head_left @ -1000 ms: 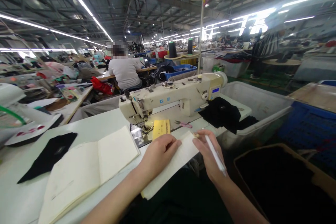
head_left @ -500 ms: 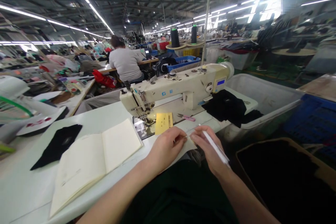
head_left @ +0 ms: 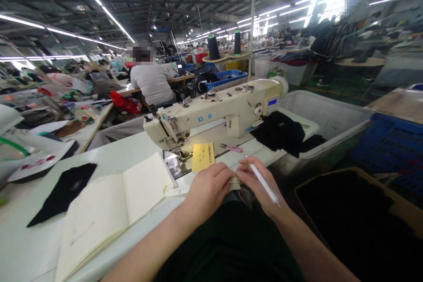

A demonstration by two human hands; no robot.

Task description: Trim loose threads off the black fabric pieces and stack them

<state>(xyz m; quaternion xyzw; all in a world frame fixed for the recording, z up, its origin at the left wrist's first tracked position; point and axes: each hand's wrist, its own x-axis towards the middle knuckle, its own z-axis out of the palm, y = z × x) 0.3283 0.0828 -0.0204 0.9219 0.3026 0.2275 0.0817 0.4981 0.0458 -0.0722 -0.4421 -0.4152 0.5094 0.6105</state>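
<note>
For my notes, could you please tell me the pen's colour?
The pen is white, best seen in the head view.

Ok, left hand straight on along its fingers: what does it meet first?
Likely the right hand, which faces the left hand by the pale paper; depth there is unclear.

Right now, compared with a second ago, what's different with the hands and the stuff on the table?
The white paper slanted downward before; it has swung up, now sticking out past the left hand toward the open notebook. The left hand and right hand have come closer together. Nothing was visibly let go: the right hand still holds the white pen. The open notebook, yellow booklet and pink snips stayed put.
</note>
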